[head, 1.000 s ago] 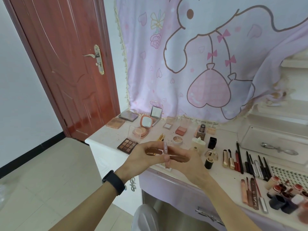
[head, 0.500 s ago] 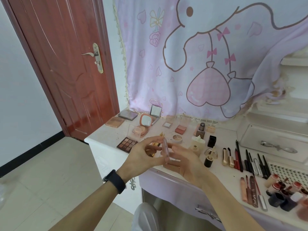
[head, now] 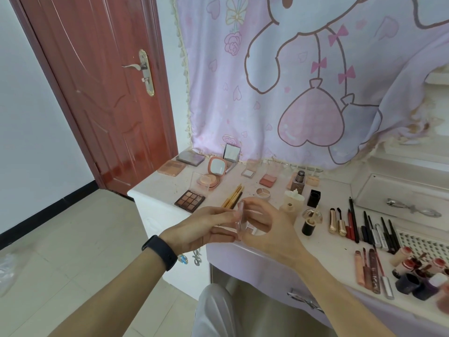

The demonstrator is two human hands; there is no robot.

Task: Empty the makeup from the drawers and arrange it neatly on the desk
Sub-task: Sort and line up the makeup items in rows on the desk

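Where the reddish-brown door (head: 104,93) closes off the left of the view, its metal lever handle (head: 136,66) points left, and beside it a lilac cartoon-rabbit cloth (head: 303,81) hangs behind the white desk (head: 150,193). At the desk's left end lie a peach palette (head: 171,167) and a greyish palette (head: 190,158). Next come a round pink compact (head: 215,172) propped open with its mirror up, a small square mirror compact (head: 231,155) behind it, and a brown nine-pan eyeshadow palette (head: 190,201) nearer the front edge. The left hand (head: 201,227), a black wristband (head: 160,255) on its wrist, reaches rightward with thumb above and fingers below, their tips pinching a small clear tube (head: 239,220). That tube stands roughly upright in the air over the desk's front edge, just in front of a bundle of gold pencils (head: 232,199). The right hand (head: 267,229) grips it from the other side, forefinger curled over its top and thumb against its side. Farther right stand a cream bottle (head: 292,200), a square foundation bottle (head: 298,182) and a black box (head: 314,198). A row of mascaras and liner pencils (head: 359,227) lies side by side, lip glosses (head: 369,271) sit near the front edge, and an eyelash curler (head: 413,209) rests in a clear tray (head: 379,188).
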